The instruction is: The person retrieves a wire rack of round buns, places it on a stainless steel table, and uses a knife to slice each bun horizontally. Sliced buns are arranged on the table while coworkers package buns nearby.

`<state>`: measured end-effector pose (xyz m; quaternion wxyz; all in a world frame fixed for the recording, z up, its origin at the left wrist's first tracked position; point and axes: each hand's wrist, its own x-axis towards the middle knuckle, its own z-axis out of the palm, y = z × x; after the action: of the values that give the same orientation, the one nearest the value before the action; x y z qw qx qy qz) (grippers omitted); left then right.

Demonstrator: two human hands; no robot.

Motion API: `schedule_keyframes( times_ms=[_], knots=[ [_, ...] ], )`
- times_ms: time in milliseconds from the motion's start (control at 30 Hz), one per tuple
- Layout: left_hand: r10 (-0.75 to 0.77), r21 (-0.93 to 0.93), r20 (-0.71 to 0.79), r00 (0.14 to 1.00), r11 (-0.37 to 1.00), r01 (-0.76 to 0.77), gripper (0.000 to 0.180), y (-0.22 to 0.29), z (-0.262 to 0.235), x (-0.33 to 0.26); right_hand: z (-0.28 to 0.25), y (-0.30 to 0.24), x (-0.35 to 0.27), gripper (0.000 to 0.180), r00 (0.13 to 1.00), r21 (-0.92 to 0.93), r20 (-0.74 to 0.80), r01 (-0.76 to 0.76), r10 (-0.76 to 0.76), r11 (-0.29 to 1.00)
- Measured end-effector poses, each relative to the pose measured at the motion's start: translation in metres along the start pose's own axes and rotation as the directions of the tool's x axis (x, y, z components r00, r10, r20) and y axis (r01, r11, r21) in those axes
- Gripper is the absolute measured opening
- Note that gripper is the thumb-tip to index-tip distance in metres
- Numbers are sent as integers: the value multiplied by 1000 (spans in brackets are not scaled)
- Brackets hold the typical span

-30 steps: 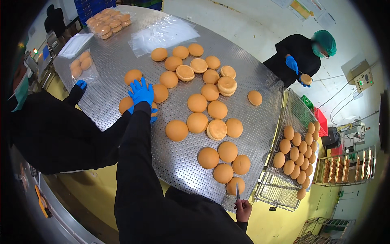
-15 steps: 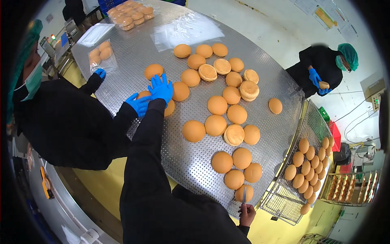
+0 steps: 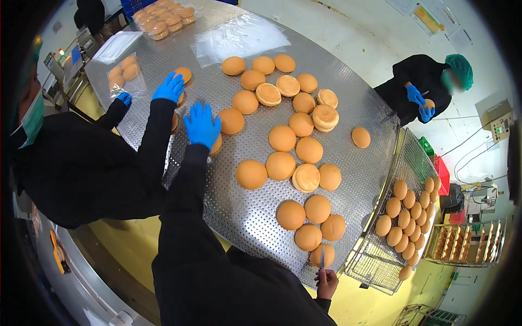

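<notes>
My left hand (image 3: 201, 126), in a blue glove, is open with its fingers spread, low over the perforated metal table (image 3: 217, 201). A round brown bun (image 3: 216, 145) shows from under its wrist, and another bun (image 3: 230, 121) lies just to its right. In my bare right hand (image 3: 326, 282) is a small knife (image 3: 322, 257), its blade pointing away over a bun (image 3: 314, 256) near the table's front edge. Whether the blade touches that bun I cannot tell. Several buns (image 3: 291, 215) lie beyond it; a few, such as one pale-faced bun (image 3: 306, 178), are turned over.
At the left, a co-worker's gloved hand (image 3: 169, 88) reaches over buns. Plastic bags (image 3: 239, 41) and bagged buns (image 3: 126, 73) lie at the far side. A wire rack (image 3: 375, 269) with buns adjoins the right edge. Another person (image 3: 429, 87) stands at the far right, holding a bun.
The co-worker's hand has moved away from beside my left hand toward the far left, with buns shifted there. My left hand has moved slightly left and nearer. The knife stays over the same bun.
</notes>
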<state>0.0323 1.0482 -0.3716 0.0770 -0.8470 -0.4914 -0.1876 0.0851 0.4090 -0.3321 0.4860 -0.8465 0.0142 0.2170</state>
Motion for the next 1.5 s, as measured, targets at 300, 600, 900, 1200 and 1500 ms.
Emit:
schedule_keyframes(
  times_ms=[300, 600, 900, 1200, 1500],
  knots=[
    [-44, -69, 107, 993, 996, 51, 51, 7, -14, -55, 10, -15, -2, 21, 999, -19, 20, -24, 24, 1000],
    [-203, 198, -119, 972, 954, 224, 58, -22, -5, -21, 12, -9, -5, 20, 1000, 51, 0, -6, 6, 999],
    [329, -236, 48, 943, 921, -309, 69, 49, 12, -38, 15, -3, -1, 23, 999, 25, 19, -26, 26, 999],
    [315, -190, 80, 946, 936, -296, 68, 39, 21, -35, 15, 9, -3, 19, 1000, 61, -31, 7, -5, 998],
    [243, -382, -47, 969, 892, -243, 68, 68, 38, 27, 16, 8, 3, 19, 1000, 71, -11, -11, 12, 997]
  ],
)
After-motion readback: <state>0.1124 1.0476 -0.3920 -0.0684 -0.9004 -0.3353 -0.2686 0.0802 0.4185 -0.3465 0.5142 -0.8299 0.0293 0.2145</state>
